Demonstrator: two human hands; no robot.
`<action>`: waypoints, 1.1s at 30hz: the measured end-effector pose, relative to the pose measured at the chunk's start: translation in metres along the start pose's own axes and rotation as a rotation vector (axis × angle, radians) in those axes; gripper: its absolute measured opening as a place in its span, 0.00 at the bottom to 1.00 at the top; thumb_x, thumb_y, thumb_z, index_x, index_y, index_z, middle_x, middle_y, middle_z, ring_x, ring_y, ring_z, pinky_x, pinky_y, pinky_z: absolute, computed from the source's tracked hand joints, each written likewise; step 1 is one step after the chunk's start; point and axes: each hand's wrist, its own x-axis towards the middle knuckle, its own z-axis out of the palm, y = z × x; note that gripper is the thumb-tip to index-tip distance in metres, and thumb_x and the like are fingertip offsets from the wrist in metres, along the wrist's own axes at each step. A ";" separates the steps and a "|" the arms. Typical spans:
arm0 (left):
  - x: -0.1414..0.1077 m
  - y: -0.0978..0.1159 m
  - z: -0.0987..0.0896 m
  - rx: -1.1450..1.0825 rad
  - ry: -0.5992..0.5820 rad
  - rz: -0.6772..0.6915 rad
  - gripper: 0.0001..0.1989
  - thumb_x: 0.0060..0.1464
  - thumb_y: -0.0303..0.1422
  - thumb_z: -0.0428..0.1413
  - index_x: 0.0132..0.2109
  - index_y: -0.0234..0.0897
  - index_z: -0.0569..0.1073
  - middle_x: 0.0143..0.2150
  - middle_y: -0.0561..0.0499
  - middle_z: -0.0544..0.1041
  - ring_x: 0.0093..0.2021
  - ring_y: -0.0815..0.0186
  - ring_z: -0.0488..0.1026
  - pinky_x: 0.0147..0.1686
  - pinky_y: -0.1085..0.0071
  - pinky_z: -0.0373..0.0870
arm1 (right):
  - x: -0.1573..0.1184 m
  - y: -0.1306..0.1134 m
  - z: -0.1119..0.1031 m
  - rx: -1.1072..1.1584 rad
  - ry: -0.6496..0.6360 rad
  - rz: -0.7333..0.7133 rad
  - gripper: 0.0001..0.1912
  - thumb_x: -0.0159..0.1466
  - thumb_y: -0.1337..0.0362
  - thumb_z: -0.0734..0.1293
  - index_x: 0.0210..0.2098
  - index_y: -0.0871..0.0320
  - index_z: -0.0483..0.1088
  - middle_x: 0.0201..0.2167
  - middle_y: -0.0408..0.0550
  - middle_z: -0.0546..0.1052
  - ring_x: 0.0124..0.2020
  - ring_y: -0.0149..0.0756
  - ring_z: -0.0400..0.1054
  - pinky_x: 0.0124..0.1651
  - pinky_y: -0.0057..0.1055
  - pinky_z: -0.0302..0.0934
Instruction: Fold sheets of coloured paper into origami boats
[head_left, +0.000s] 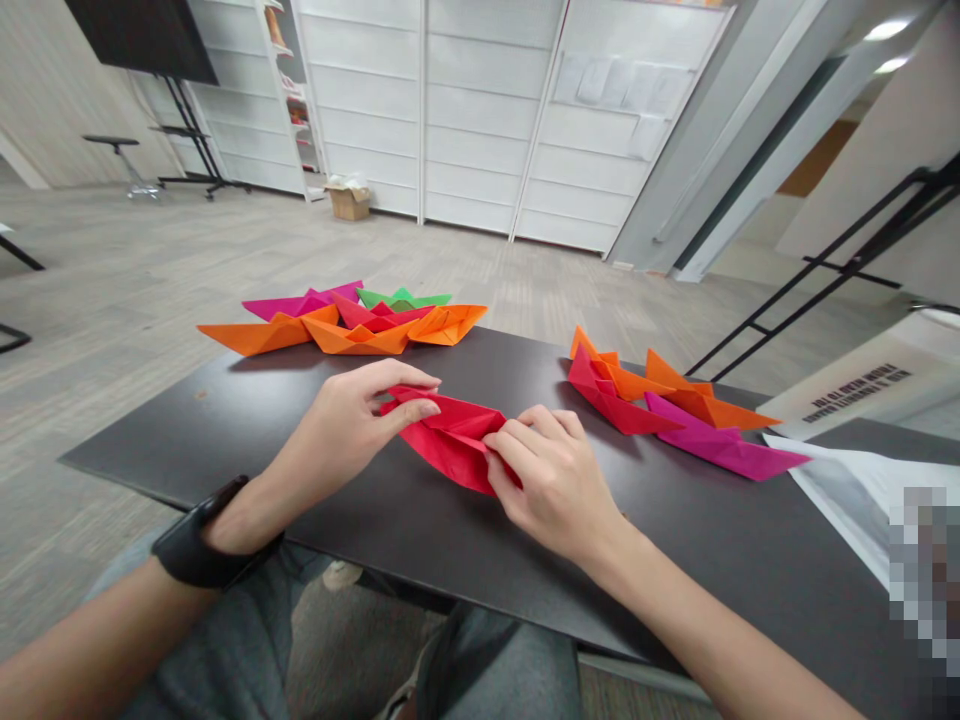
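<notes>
A red folded paper boat is held between both hands above the dark table. My left hand pinches its left end between thumb and fingers. My right hand grips the other end with curled fingers, which hide that end. Behind my left hand stands a group of paper boats: orange, magenta, green and red. On the right side are orange boats, a red boat and a magenta boat, close together.
White sheets lie at the table's right side, near a pale printed bag or board. A black metal frame slants behind it. A cardboard box and a stool stand on the floor farther back.
</notes>
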 end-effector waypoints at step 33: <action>-0.010 -0.005 0.010 -0.015 -0.022 0.072 0.21 0.52 0.28 0.59 0.53 0.39 0.65 0.46 0.46 0.77 0.44 0.61 0.78 0.35 0.70 0.77 | 0.003 0.007 0.006 0.462 -0.101 0.375 0.09 0.62 0.74 0.62 0.36 0.56 0.71 0.34 0.46 0.78 0.36 0.37 0.71 0.40 0.33 0.62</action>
